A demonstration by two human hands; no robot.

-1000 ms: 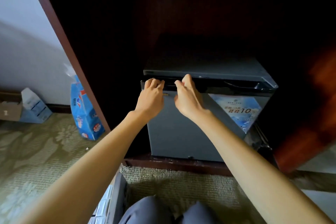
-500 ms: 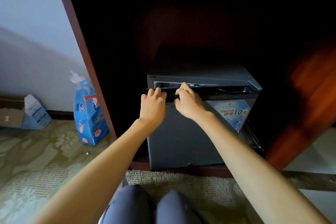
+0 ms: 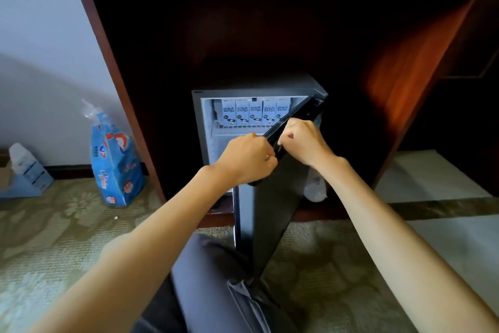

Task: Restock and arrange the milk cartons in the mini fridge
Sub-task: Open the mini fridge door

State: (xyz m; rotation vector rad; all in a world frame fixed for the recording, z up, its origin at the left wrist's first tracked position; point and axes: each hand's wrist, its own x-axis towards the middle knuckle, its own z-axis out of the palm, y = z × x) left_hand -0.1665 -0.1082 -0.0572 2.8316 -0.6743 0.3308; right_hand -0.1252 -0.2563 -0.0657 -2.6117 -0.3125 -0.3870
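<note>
Both the left hand (image 3: pixel 248 158) and right hand (image 3: pixel 302 141) grip the half-open fridge door (image 3: pixel 272 211), which kinda blocks the mini fridge (image 3: pixel 198 122). Milk cartons (image 3: pixel 255 112) line its top shelf; a blue bag (image 3: pixel 116 165) sits on the carpet (image 3: pixel 54 238), left.

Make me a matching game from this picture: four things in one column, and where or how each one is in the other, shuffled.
Things:
1. milk cartons
2. fridge door
3. blue bag
4. pale box

Places or states:
A. at the far left edge of the picture
B. in a row high inside the fridge
C. open, gripped at its top edge by the left hand and right hand
D. upright on the carpet beside the cabinet

Pairs: 1-B, 2-C, 3-D, 4-A.
</note>
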